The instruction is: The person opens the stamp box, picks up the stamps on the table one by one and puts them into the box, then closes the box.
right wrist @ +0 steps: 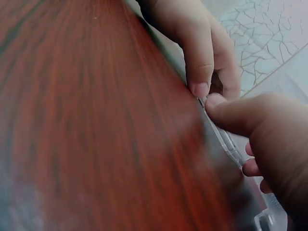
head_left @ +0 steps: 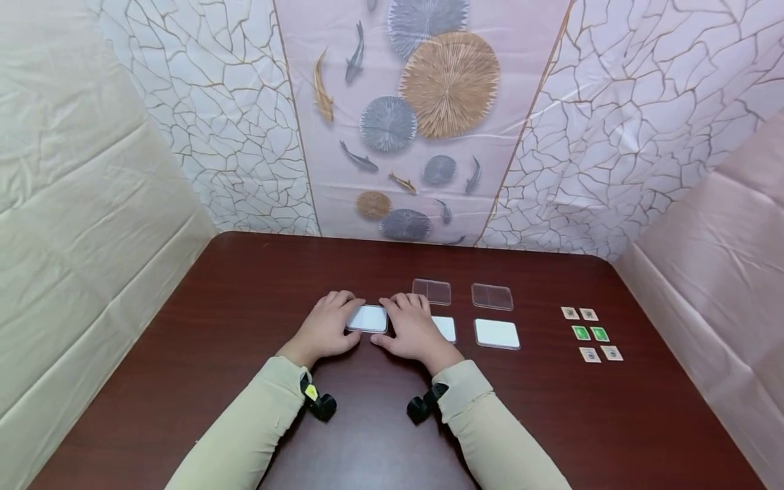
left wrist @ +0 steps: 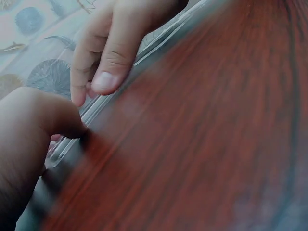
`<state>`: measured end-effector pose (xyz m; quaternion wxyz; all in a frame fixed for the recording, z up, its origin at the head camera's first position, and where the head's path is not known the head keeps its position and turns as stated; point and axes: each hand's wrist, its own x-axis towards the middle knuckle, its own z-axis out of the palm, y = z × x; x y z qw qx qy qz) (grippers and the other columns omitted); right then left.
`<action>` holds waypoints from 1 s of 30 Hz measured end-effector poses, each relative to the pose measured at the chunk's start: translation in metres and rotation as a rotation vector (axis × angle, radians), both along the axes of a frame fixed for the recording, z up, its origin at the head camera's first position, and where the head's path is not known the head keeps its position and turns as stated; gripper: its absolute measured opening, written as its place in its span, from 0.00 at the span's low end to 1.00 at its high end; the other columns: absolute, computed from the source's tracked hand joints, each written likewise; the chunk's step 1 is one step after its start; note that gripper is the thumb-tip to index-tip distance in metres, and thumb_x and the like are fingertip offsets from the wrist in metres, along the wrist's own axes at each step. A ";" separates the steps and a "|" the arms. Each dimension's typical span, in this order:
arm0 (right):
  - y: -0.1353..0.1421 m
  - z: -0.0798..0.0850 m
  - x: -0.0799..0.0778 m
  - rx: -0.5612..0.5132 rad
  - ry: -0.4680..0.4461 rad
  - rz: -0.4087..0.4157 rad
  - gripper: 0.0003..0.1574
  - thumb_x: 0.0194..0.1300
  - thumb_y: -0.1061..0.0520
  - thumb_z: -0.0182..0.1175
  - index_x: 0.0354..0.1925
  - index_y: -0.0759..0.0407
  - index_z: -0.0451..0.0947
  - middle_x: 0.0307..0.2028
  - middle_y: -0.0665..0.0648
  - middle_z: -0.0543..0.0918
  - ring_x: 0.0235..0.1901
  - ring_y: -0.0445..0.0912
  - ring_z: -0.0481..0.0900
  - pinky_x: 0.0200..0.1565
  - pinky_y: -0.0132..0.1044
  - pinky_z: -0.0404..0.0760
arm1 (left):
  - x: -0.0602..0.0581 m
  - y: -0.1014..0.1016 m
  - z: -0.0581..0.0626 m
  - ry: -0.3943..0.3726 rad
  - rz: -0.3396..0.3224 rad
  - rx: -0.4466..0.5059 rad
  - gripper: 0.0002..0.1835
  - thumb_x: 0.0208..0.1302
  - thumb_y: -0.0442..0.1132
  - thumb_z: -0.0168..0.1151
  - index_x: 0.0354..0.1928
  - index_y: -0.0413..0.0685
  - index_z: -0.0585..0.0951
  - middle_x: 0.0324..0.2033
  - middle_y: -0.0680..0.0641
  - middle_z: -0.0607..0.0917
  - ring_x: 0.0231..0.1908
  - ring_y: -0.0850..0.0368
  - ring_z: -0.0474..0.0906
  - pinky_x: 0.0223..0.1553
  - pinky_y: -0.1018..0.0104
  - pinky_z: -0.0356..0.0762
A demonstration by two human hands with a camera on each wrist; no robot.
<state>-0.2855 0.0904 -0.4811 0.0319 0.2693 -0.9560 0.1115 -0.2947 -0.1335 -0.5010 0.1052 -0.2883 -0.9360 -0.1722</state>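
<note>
A flat clear plastic case (head_left: 367, 318) with a white inside lies on the table between both hands. My left hand (head_left: 326, 328) holds its left end, thumb at the near edge and fingers at the far side. On the opposite end my right hand (head_left: 413, 330) holds it the same way. The left wrist view shows the left thumb (left wrist: 62, 113) at the case's thin clear edge (left wrist: 98, 102). In the right wrist view the right thumb (right wrist: 228, 113) presses near one corner, close to the left thumb (right wrist: 198, 72). The case's underside is hidden.
Right of the hands lie two more white-filled cases, one partly covered (head_left: 447, 329) by the right hand, the other in full view (head_left: 497, 333). Behind them are two clear lids (head_left: 433, 292). Several small square tiles (head_left: 599, 334), two of them green, sit farther right on the brown table (head_left: 202, 381).
</note>
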 end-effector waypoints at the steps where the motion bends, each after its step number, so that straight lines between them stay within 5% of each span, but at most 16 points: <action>1: -0.001 -0.001 0.001 -0.002 0.003 0.003 0.49 0.65 0.30 0.61 0.74 0.55 0.66 0.62 0.58 0.73 0.64 0.58 0.65 0.69 0.60 0.53 | 0.000 -0.001 0.001 -0.003 -0.013 0.005 0.32 0.56 0.48 0.64 0.64 0.42 0.78 0.54 0.43 0.77 0.55 0.46 0.72 0.61 0.47 0.69; 22: -0.002 -0.002 0.001 -0.053 -0.034 0.108 0.33 0.70 0.42 0.62 0.65 0.57 0.72 0.55 0.59 0.73 0.57 0.55 0.65 0.62 0.55 0.61 | -0.005 -0.003 0.008 -0.021 -0.104 0.040 0.29 0.42 0.50 0.70 0.50 0.47 0.84 0.44 0.54 0.80 0.43 0.57 0.72 0.44 0.62 0.74; 30: 0.000 -0.004 0.002 -0.060 -0.043 0.118 0.33 0.70 0.42 0.63 0.65 0.57 0.72 0.54 0.59 0.73 0.56 0.55 0.66 0.62 0.55 0.61 | -0.003 0.000 0.010 -0.015 -0.107 0.013 0.30 0.42 0.51 0.69 0.50 0.47 0.83 0.45 0.53 0.81 0.44 0.56 0.73 0.47 0.60 0.74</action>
